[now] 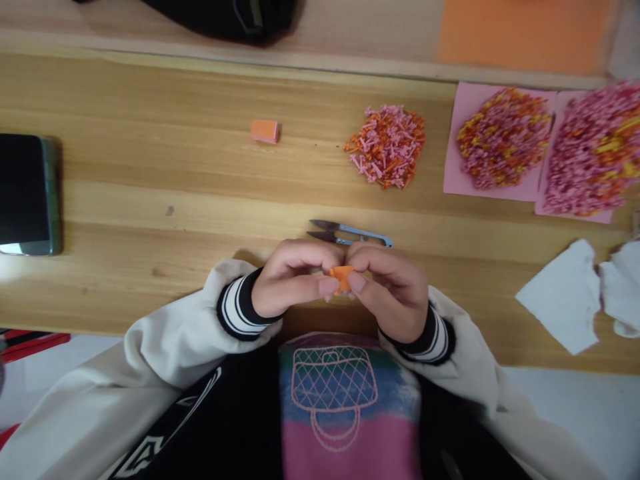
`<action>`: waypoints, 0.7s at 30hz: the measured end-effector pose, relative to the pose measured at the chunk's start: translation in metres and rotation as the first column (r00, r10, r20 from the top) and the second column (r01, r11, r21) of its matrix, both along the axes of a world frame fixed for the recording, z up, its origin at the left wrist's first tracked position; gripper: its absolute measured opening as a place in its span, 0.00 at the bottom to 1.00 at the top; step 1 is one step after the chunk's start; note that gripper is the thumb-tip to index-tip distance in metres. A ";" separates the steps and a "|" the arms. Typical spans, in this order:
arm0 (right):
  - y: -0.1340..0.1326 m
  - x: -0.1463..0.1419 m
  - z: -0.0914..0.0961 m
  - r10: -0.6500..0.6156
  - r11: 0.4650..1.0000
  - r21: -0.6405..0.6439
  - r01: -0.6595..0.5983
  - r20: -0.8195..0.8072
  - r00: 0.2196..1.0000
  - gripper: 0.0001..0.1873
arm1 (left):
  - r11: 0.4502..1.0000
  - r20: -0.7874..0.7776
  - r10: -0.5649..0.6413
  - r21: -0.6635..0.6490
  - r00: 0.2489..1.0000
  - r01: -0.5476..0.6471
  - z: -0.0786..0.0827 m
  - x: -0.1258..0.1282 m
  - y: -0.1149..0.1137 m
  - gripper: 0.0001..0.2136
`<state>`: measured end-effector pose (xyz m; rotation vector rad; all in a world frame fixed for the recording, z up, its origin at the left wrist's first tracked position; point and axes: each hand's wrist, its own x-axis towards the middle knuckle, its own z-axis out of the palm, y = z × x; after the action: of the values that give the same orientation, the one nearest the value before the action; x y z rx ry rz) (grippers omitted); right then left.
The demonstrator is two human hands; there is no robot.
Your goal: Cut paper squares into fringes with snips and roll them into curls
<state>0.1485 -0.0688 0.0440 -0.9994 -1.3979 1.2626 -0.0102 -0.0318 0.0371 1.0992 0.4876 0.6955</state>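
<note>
My left hand (293, 280) and my right hand (390, 287) meet over the near edge of the wooden table (150, 187). Both pinch a small orange paper piece (342, 275) between thumbs and fingertips, and their fingers are curled closed around it. Just beyond my knuckles lie small metal thread snips (350, 233), blades pointing left, untouched.
A small orange-pink block (265, 131) lies farther back. A loose pile of pink and orange paper bits (386, 145) sits beside two more piles on pink sheets (504, 137), (593, 148). A dark phone (27, 193) rests at left, white tissues (563, 293) at right.
</note>
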 end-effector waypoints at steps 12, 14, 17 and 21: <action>0.000 -0.003 -0.001 -0.018 1.000 0.012 0.019 -0.035 0.999 0.09 | 0.999 -0.067 -0.021 0.027 0.998 0.022 0.000 0.000 0.001 0.14; 0.000 -0.003 -0.001 -0.016 1.000 0.009 0.017 -0.033 0.999 0.10 | 0.999 -0.056 -0.029 0.037 0.998 0.031 0.001 0.000 0.001 0.13; 0.000 -0.002 -0.001 -0.018 1.000 0.006 0.018 -0.038 0.999 0.11 | 0.998 -0.041 -0.037 0.050 0.998 0.039 0.001 -0.001 0.001 0.13; 0.000 -0.003 -0.002 -0.012 1.000 -0.022 0.010 -0.053 0.999 0.12 | 0.998 -0.032 -0.043 0.032 0.999 0.045 0.002 -0.001 0.001 0.14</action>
<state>0.1459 -0.0692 0.0416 -0.9799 -1.3391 1.2894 -0.0117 -0.0310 0.0387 1.1498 0.4788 0.6505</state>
